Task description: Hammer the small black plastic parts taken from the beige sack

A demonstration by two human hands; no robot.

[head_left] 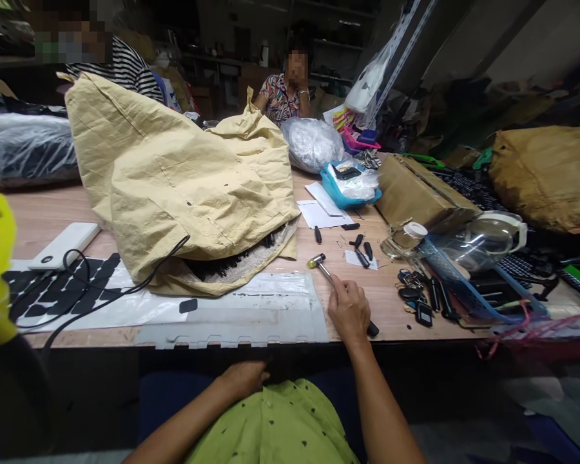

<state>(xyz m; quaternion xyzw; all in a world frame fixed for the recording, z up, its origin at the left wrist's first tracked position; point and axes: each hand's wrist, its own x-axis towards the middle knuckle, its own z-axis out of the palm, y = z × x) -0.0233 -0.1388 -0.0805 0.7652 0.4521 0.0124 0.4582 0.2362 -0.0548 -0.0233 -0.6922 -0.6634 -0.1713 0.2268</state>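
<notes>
My right hand [348, 308] is closed round the handle of a small hammer [318, 260] with a yellowish face on its head. The hammer rests on the table near the front edge, and the dark end of its handle sticks out beyond my palm. Below the table edge, my left hand [245, 377] lies against my lap by the green shirt; its fingers are mostly hidden. Left of the hammer, a large beige cloth bag [193, 167] lies with its mouth toward me, showing dark pieces inside. Several small black parts [361, 251] lie beyond the hammer.
A grey plastic sheet [280, 316] covers the table's front edge. To the left are a white power bank [65, 245] and black cable. Keys [410, 283], a blue basket [457, 277], a clear jug [493, 235] and a cardboard box [420, 193] crowd the right. Two people sit opposite.
</notes>
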